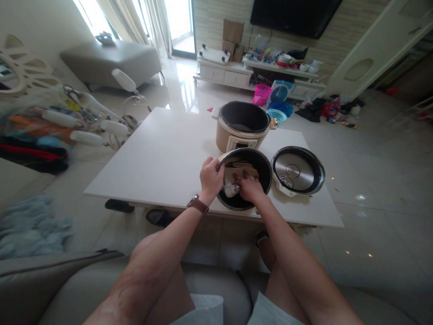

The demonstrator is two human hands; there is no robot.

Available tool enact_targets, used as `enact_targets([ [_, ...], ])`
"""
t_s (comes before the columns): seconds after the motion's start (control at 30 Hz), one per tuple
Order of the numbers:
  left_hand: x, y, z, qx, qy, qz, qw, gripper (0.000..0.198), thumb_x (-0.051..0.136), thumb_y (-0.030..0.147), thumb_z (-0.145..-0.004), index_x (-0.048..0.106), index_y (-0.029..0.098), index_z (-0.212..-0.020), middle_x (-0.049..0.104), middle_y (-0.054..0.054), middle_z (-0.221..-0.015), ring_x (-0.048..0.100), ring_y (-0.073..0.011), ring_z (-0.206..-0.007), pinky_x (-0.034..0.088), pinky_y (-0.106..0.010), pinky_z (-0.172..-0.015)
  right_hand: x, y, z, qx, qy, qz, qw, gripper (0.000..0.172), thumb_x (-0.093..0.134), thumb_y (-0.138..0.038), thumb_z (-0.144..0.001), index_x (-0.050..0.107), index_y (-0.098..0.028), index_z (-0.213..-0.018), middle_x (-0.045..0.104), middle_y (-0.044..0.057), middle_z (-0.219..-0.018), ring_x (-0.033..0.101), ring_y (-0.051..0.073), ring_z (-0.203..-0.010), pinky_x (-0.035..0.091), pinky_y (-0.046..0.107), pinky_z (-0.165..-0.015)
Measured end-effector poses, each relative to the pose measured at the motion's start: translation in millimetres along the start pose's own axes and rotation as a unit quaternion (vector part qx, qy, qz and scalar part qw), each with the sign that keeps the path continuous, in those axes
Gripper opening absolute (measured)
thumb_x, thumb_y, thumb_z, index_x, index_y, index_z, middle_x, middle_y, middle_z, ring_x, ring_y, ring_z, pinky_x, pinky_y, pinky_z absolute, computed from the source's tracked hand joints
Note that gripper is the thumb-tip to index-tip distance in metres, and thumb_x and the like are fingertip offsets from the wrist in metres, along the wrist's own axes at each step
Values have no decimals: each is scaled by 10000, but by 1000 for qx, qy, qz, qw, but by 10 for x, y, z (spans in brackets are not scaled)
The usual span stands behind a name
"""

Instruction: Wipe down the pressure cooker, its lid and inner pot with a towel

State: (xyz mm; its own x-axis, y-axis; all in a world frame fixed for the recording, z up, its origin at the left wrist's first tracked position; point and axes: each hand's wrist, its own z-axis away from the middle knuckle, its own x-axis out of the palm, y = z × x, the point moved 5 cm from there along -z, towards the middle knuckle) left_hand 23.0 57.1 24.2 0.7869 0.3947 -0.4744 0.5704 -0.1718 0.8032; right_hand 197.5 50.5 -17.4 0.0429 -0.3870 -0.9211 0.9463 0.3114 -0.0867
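Note:
A dark inner pot (262, 163) sits near the front edge of the white table (162, 158). My left hand (210, 177), with a watch on the wrist, is closed round the pot's left rim. My right hand (249, 188) reaches inside the pot and presses a pale cloth (233, 181) against its inner surface, fingers closed on the cloth. Behind the pot stands the beige cooker body (241, 127), its cavity uncovered. The cooker's lid (297, 169) lies upside down on the table to the right of the pot.
I sit on a light sofa (216, 289), knees under the table's near edge. At left lies a cluttered heap with scissors and white handles (84, 122). A grey bench (111, 61) and a TV cabinet (257, 72) stand beyond; baskets and clothes litter the floor (277, 104).

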Motion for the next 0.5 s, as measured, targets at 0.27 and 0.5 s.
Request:
enact_targets([
  [0.27, -12, -36, 75, 3, 37, 4, 999, 392, 634, 191, -992, 372, 246, -705, 527, -21, -839, 535, -205, -840, 406, -340, -783, 156, -280, -130, -41, 104, -385, 916, 658, 473, -112, -914, 616, -215, -1549, 707, 97, -1498, 662, 254, -1383, 501, 432, -1192],
  [0.5, -17, -104, 83, 37, 30, -5, 999, 371, 594, 224, -1017, 376, 254, -718, 536, -36, -844, 557, -225, -884, 441, -354, -830, 94, -149, -38, -30, -28, -243, 969, 400, 595, -185, -903, 816, -226, -1233, 802, 119, -1305, 725, 308, -1272, 517, 460, -1140],
])
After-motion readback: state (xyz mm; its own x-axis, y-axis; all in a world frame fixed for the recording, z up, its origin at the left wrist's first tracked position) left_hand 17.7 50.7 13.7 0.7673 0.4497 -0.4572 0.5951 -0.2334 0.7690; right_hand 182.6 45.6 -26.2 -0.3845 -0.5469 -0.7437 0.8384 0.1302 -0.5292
